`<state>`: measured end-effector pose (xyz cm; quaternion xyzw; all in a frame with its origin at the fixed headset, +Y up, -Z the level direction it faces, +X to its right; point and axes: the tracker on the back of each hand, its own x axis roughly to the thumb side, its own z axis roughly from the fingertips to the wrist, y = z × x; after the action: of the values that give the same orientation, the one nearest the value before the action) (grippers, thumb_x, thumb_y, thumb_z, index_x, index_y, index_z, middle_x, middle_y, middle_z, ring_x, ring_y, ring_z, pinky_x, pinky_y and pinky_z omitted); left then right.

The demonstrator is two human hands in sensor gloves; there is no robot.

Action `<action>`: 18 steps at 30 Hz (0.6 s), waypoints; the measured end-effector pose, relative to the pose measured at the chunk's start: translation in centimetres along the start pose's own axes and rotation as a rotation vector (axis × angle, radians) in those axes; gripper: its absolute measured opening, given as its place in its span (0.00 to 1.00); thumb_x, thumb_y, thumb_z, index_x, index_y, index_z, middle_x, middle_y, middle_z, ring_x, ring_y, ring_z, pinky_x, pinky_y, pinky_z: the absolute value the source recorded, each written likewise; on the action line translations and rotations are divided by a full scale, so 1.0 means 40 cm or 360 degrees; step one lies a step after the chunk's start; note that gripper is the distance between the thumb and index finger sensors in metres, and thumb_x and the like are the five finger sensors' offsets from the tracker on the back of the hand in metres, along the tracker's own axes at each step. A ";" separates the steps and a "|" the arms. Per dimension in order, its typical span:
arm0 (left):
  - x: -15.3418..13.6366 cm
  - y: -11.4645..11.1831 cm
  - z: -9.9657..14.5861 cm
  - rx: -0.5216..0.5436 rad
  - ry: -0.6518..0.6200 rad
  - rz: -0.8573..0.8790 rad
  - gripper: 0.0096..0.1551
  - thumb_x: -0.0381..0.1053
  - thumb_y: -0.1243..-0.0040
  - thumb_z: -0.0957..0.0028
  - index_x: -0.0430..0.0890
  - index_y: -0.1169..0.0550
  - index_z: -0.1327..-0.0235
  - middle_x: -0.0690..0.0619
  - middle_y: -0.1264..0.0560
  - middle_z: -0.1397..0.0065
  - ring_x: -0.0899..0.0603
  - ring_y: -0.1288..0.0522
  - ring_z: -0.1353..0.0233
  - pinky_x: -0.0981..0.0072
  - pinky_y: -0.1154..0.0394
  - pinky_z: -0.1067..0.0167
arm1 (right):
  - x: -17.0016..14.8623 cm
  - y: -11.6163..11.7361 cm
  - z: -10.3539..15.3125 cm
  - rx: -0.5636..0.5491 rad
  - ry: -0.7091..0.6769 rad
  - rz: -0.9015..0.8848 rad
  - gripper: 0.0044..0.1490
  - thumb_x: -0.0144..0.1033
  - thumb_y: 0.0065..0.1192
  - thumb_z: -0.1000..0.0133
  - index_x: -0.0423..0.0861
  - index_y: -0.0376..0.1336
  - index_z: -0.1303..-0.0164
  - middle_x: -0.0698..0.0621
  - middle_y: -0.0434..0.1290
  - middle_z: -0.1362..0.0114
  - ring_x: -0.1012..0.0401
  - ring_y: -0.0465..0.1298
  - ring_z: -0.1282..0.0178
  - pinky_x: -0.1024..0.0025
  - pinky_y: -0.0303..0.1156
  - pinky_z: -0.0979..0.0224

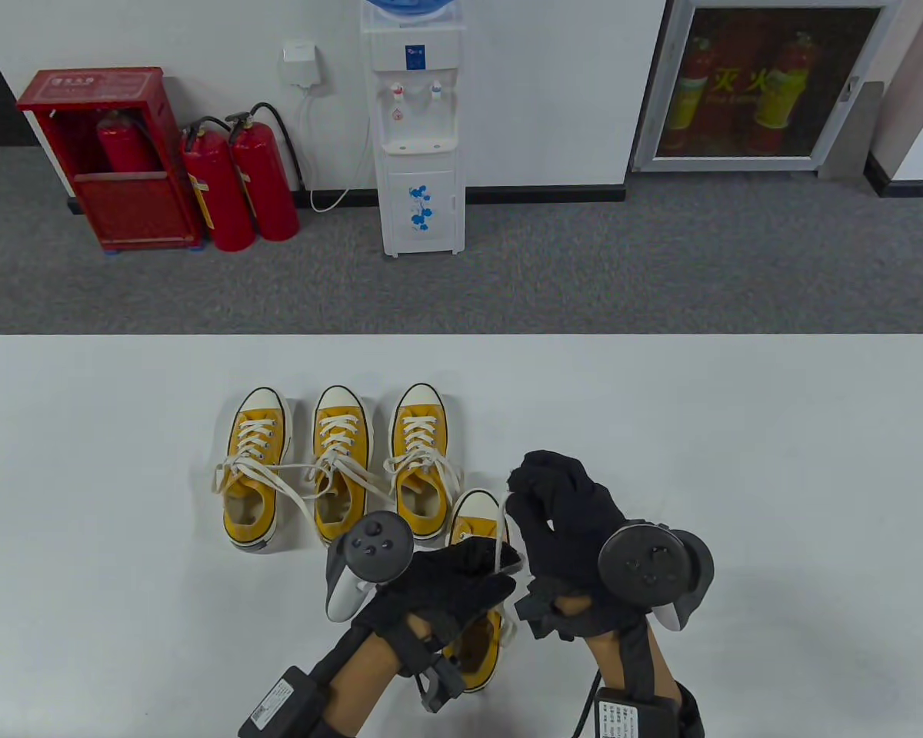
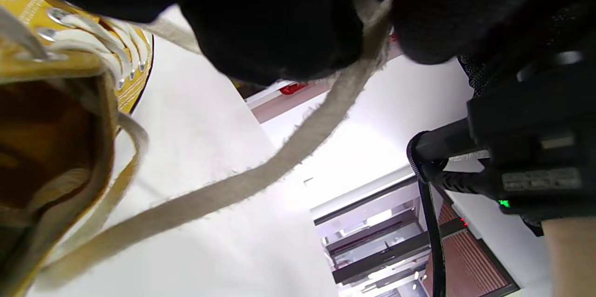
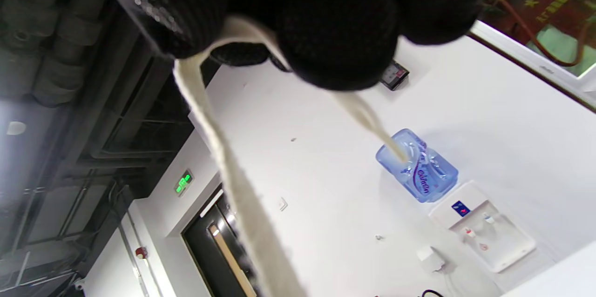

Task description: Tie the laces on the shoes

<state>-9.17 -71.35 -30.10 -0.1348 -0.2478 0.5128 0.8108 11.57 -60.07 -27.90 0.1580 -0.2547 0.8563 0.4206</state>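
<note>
Both hands worked the laces of the nearest yellow shoe.

From above the table, the nearest shoe [image 1: 473, 538] lay in front of three others in a row [image 1: 337, 461]; the left hand [image 1: 450, 584] pinched one lace [image 1: 502, 538] and the right hand [image 1: 565, 523] drew it up. At the left wrist, the lace [image 2: 260, 171] ran slack from gloved fingers [image 2: 279, 22], so I'd take that up evenly. At the right wrist, fingers [image 3: 335, 41] pinched a lace [image 3: 233, 180] firmly.

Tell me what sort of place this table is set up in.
Probably an office or lab room, not a home: a white table on grey carpet, a water dispenser against the wall, red fire extinguishers beside a red cabinet, and a green exit sign over a door.
</note>
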 end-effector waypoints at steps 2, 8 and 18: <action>0.000 -0.004 -0.001 0.0004 0.0002 -0.0009 0.22 0.58 0.34 0.49 0.55 0.18 0.43 0.53 0.13 0.52 0.49 0.14 0.72 0.59 0.17 0.72 | -0.017 0.000 -0.002 0.0002 0.0048 0.0010 0.26 0.45 0.63 0.50 0.48 0.68 0.43 0.49 0.68 0.30 0.60 0.80 0.55 0.52 0.72 0.38; -0.003 -0.004 0.000 0.0005 -0.0011 0.0079 0.21 0.57 0.35 0.49 0.55 0.16 0.45 0.53 0.12 0.55 0.50 0.14 0.74 0.60 0.16 0.74 | -0.097 0.023 -0.002 0.0057 0.0219 0.0123 0.26 0.45 0.63 0.49 0.48 0.67 0.42 0.48 0.67 0.29 0.60 0.80 0.53 0.51 0.73 0.38; -0.005 -0.006 0.001 -0.0030 -0.0080 0.0470 0.20 0.59 0.35 0.49 0.56 0.15 0.46 0.56 0.12 0.61 0.52 0.15 0.77 0.60 0.16 0.76 | -0.227 0.077 0.027 0.0237 0.0438 0.0135 0.26 0.44 0.63 0.50 0.48 0.68 0.43 0.47 0.68 0.30 0.59 0.82 0.51 0.49 0.73 0.35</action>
<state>-9.09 -71.64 -30.01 -0.1645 -0.2503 0.6274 0.7188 14.58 -68.08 -32.34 0.0590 -0.1370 0.9034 0.4020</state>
